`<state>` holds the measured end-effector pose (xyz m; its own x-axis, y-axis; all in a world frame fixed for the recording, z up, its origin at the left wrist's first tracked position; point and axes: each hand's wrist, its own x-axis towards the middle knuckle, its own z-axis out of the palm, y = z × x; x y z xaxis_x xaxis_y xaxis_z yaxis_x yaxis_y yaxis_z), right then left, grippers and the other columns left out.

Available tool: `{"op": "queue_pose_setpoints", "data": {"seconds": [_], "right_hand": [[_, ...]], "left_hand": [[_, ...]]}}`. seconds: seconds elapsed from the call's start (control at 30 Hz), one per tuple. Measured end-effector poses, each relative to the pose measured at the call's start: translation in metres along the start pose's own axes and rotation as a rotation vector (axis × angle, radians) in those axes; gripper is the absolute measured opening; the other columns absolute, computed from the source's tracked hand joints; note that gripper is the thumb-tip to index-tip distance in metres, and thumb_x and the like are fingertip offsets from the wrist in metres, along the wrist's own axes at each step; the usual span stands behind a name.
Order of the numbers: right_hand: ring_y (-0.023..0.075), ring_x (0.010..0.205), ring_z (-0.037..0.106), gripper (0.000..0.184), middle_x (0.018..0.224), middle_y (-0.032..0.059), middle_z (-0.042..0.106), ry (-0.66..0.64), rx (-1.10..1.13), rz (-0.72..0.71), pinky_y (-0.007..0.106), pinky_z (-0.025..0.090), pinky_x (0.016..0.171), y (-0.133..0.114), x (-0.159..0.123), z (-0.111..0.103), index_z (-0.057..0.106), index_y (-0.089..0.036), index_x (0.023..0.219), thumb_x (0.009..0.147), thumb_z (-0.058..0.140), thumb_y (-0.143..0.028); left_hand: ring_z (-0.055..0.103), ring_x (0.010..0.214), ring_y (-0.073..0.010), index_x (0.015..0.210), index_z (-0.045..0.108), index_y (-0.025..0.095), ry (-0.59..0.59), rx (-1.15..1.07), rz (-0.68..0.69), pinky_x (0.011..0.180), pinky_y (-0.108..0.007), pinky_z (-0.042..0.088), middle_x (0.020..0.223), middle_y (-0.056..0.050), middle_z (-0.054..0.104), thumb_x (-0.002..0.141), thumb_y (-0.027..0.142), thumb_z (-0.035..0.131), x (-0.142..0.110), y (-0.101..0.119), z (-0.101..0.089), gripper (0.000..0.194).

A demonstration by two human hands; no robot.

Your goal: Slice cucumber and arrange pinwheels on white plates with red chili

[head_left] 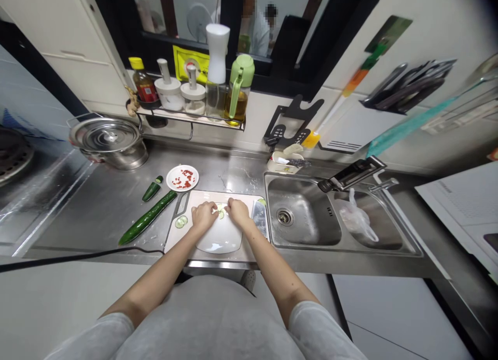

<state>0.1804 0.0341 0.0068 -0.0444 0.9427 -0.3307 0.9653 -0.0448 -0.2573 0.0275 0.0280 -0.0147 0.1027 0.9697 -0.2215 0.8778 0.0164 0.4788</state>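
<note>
Several thin cucumber slices [221, 210] lie at the far part of a white plate [220, 240], which rests on a light cutting board [177, 240]. My left hand [205, 216] is closed at the slices' left side, its fingertips pinching at a slice. From the right, my right hand [238, 213] is closed with its fingertips on the slices too. A few loose slices sit on the board left of the plate. Right of my right hand lies a wide knife blade [259, 218], with a cucumber piece [262, 202] beyond it.
A long cucumber [148, 218], a short cucumber piece [151, 191] and a small plate [169, 181] of chopped red pieces lie to the left. A lidded steel pot [126, 155] stands behind. The sink [307, 235] is at right; a seasoning rack [187, 116] hangs above. A person stands beyond the window.
</note>
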Motion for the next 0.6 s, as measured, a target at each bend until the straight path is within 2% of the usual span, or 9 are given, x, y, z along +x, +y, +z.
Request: {"op": "queue_pose_setpoints", "data": {"seconds": [0.13, 0.3, 0.6], "right_hand": [[0.0220, 0.094, 0.063, 0.022, 0.100, 0.0115, 0.069, 0.027, 0.029, 0.046, 0.028, 0.038, 0.072, -0.001, -0.012, 0.006, 0.061, -0.019, 0.105, 0.094, 0.049, -0.033], [0.0216, 0.095, 0.063, 0.024, 0.098, 0.0107, 0.069, 0.001, 0.045, 0.103, 0.028, 0.038, 0.073, -0.009, -0.028, 0.019, 0.061, -0.020, 0.105, 0.094, 0.049, -0.038], [0.0217, 0.097, 0.064, 0.028, 0.099, 0.0099, 0.070, -0.029, 0.050, 0.160, 0.029, 0.041, 0.076, -0.016, -0.029, 0.027, 0.061, -0.021, 0.107, 0.094, 0.048, -0.041]], "left_hand": [[0.061, 0.091, -0.0244, 0.091, 0.069, 0.024, 0.017, -0.029, -0.002, 0.085, -0.037, 0.033, 0.092, -0.005, 0.069, 0.080, 0.034, 0.057, -0.001, 0.001, -0.003, 0.019], [0.061, 0.092, -0.0248, 0.085, 0.069, 0.023, 0.014, -0.018, 0.006, 0.086, -0.038, 0.032, 0.094, -0.006, 0.069, 0.081, 0.040, 0.057, 0.002, 0.000, -0.001, 0.021], [0.061, 0.094, -0.0238, 0.085, 0.069, 0.023, 0.009, 0.027, 0.005, 0.086, -0.037, 0.032, 0.096, -0.005, 0.069, 0.082, 0.039, 0.057, 0.005, -0.001, 0.004, 0.020]]}}
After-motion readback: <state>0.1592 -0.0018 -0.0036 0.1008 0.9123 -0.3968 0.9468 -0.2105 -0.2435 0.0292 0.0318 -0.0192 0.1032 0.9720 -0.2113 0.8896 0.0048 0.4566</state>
